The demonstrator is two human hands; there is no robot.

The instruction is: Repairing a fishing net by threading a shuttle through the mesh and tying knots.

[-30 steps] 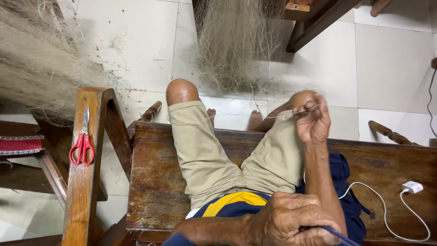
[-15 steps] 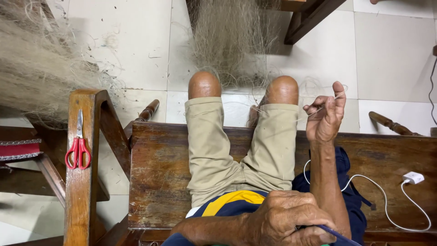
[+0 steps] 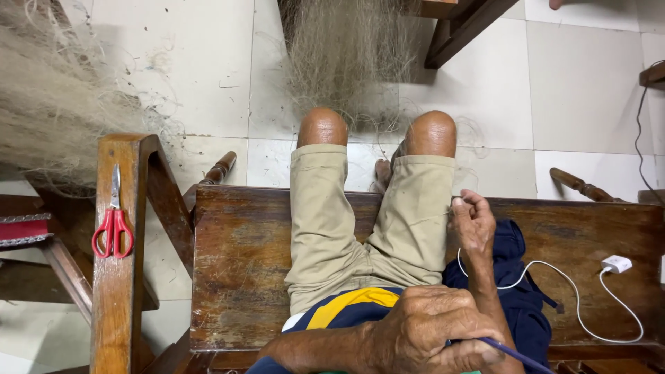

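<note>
I sit on a dark wooden bench (image 3: 235, 263) in khaki shorts. My left hand (image 3: 429, 336) is close under the camera, fingers closed on a thin blue rod (image 3: 516, 354) that points to the lower right. My right hand (image 3: 471, 225) rests beside my right thigh, fingertips pinched on a fine pale line (image 3: 454, 202) that is barely visible. A mass of pale fishing net (image 3: 346, 55) hangs to the floor in front of my knees. A second heap of the net (image 3: 48, 104) lies at the left.
Red-handled scissors (image 3: 113, 225) lie on a wooden armrest (image 3: 118, 305) at the left. A white charger and cable (image 3: 613, 266) and a dark blue cloth (image 3: 516, 291) lie on the bench at the right. Dark wooden furniture (image 3: 464, 28) stands on the white tiled floor (image 3: 582, 90).
My right hand came down from knee height to beside my right thigh, still pinching the line. My knees drew together and straightened. The left hand stayed put.
</note>
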